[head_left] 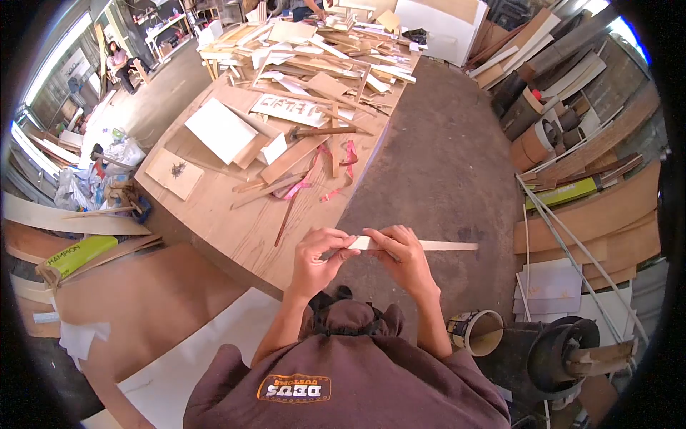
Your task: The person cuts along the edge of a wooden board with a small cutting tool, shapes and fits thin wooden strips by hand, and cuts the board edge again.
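Observation:
In front of my chest, both hands meet on a thin pale wooden strip point(446, 245). My left hand point(321, 254) pinches its white-looking end point(364, 243) between thumb and fingers. My right hand point(399, 256) is closed around the strip a little further along, and the rest of it sticks out to the right over the floor. Whether the white part is the strip itself or a separate piece around it, I cannot tell. Just beyond my hands is the corner of a large wooden worktable point(236, 232). A hammer point(325, 131) and pink ribbon point(296, 187) lie on it.
Wood offcuts point(314, 53) are heaped at the table's far end. A bucket point(486, 332) and a dark drum point(543, 357) stand at my right. Bent boards point(607, 214) and long poles lean at the right wall. One person point(121, 66) sits far left; another is behind the heap.

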Tool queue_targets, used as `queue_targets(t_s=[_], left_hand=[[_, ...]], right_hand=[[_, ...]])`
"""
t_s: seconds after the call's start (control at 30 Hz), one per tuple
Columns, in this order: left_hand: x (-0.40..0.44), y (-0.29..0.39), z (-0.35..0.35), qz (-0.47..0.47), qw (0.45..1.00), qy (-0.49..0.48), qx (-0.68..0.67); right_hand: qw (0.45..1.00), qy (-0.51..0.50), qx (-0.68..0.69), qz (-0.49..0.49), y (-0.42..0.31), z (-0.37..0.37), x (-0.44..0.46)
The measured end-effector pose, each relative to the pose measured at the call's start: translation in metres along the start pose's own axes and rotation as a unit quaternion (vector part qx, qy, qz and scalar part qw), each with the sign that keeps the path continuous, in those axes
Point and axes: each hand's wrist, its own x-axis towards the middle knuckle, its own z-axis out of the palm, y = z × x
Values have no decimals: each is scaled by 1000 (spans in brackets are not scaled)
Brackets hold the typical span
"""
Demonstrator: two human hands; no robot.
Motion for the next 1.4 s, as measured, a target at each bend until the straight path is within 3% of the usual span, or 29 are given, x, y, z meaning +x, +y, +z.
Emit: queue_targets(t_s=[0.1, 0.17, 0.3, 1.0, 1.2, 1.4], left_hand=[[0, 4, -6, 2, 1000, 27, 5], [2, 2, -11, 67, 997, 14, 35], [-2, 6, -11, 64, 997, 20, -36], [18, 14, 8, 123, 990, 5, 62], [16, 14, 11, 75, 996, 0, 46], [11, 14, 12, -85, 996, -18, 11]], right_hand=[[998, -12, 60, 10, 4, 8, -3], [997, 11, 68, -22, 6, 10, -1], [998, 32, 41, -21, 4, 1, 3], [997, 43, 46, 34, 11, -14, -11], [998, 47, 10, 42, 12, -17, -13], [996, 67, -34, 43, 13, -11, -16]])
